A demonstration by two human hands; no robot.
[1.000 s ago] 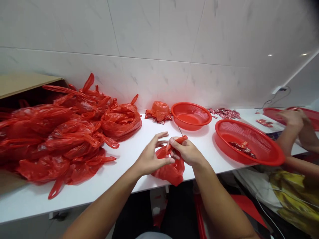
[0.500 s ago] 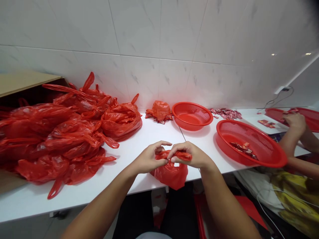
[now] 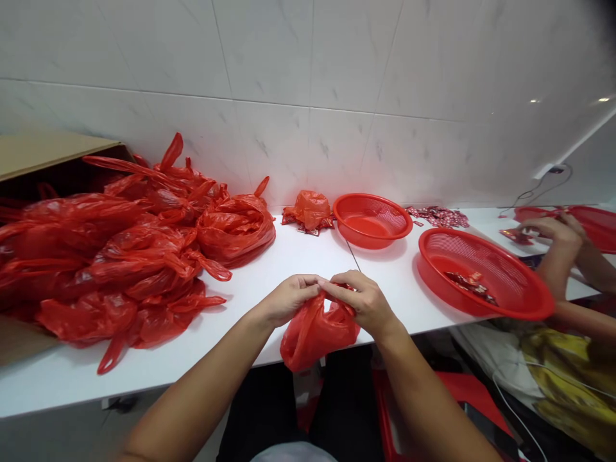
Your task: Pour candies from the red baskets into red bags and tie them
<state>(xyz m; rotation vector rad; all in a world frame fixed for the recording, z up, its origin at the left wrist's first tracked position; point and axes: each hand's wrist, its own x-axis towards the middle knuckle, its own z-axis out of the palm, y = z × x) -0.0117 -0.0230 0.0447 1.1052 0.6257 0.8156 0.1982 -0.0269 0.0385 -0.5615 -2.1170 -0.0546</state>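
Note:
A red plastic bag (image 3: pixel 315 337) hangs from both hands at the table's front edge, its lower part bulging. My left hand (image 3: pixel 290 299) is closed on the top of the bag, thumb and fingers pressed together. Beside it, my right hand (image 3: pixel 363 300) has its fingers curled round the bag's other side, and the fingertips of both hands meet over the top. A small gap shows in the bag below my right hand's fingers. What the bag contains is hidden.
Red bags (image 3: pixel 139 256) heap out of a cardboard box (image 3: pixel 58 151) at left. Along the wall lie a bag on packets (image 3: pixel 312 208), a red basket (image 3: pixel 373 221) and small packets (image 3: pixel 440 217). A larger basket (image 3: pixel 481 273) holds packets. At right, another person's hands (image 3: pixel 558 231) handle a packet.
Both hands have closed in on the bag's top, and the loop by my right hand is now gathered under its fingers. The bag's body swung left. The other person's hands moved left.

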